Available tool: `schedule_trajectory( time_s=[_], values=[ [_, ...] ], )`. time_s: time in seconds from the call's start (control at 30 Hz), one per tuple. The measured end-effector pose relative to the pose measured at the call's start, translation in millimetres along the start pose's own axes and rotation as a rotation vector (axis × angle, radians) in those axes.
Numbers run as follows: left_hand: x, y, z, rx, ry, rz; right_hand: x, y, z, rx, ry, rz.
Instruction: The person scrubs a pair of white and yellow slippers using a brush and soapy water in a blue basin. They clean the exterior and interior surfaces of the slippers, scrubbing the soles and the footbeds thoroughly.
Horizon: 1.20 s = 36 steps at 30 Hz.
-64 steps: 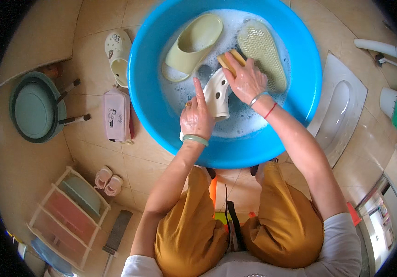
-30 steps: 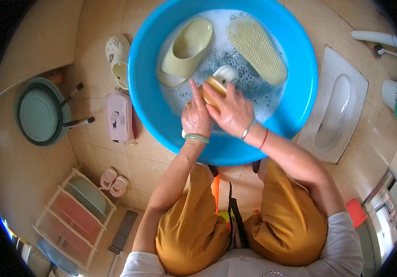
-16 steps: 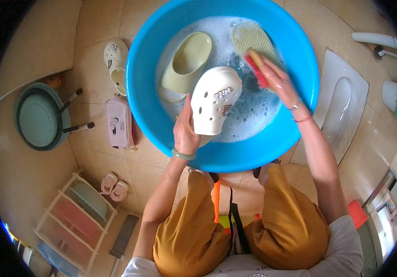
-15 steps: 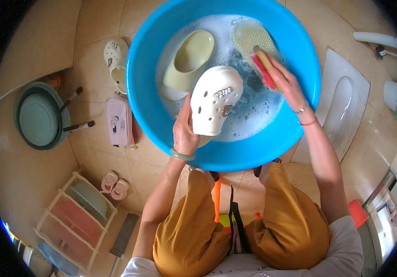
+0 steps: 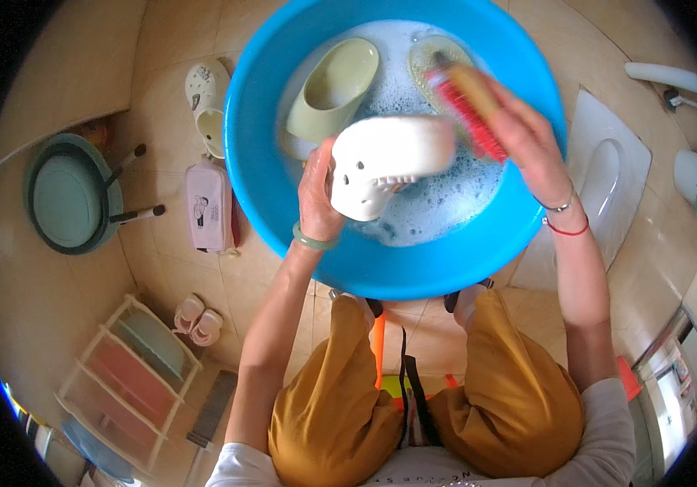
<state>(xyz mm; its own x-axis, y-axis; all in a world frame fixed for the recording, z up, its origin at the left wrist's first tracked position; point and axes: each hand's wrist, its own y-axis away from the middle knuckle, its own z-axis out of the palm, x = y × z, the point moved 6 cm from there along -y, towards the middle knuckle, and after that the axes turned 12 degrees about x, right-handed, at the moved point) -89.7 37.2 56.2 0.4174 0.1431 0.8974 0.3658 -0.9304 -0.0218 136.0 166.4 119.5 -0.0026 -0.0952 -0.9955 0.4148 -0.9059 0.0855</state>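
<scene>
Over a big blue basin (image 5: 247,154) of sudsy water, my left hand (image 5: 316,195) is closed on a white clog (image 5: 361,174) with holes and small charms. The clog is tilted onto its side, its toe blurred and pointing right. My right hand (image 5: 527,134) grips a wooden-backed scrub brush (image 5: 468,101) with red bristles, raised to the right of the clog and apart from it. Two pale green shoes lie in the suds: one shoe (image 5: 339,81) shows its opening, and the other shoe (image 5: 432,58), its sole up, is partly behind the brush.
Left of the basin, another white clog (image 5: 205,93) and a pink pouch (image 5: 208,209) lie on the tiles. Stacked green basins (image 5: 68,207), small pink slippers (image 5: 197,320) and a slatted rack (image 5: 166,406) stand farther left. A squat toilet (image 5: 606,174) is at the right.
The white clog has been turned from upright onto its side, toe now rightward. My right hand has lifted the brush off the upturned green sole and brought it nearer.
</scene>
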Motion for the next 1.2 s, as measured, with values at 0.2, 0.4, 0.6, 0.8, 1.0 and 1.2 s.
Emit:
schedule_trajectory(
  time_s=[0.2,0.4,0.6,0.8,1.0,1.2],
  values=[
    [13.6,-14.8,9.3,0.077,0.573,0.169,38.6,24.8,-7.6,0.195,-0.173,0.218],
    [-37.6,8.1,41.3,0.009,1.527,-0.483,40.7,22.0,36.1,0.257,-0.493,0.304],
    [27.8,-1.0,31.7,0.023,1.333,-0.38,-22.4,33.7,41.3,0.213,-0.108,-0.121],
    [38.6,17.0,11.6,0.225,0.749,-0.285,35.5,67.4,56.2,0.36,-0.284,0.302],
    [12.8,6.9,1.8,0.132,0.1,-0.255,50.8,63.3,79.8,0.334,-0.33,0.54],
    [9.9,-33.7,-75.0,0.235,0.403,-0.478,-16.7,-4.0,129.7,0.085,-0.204,0.224]
  ],
)
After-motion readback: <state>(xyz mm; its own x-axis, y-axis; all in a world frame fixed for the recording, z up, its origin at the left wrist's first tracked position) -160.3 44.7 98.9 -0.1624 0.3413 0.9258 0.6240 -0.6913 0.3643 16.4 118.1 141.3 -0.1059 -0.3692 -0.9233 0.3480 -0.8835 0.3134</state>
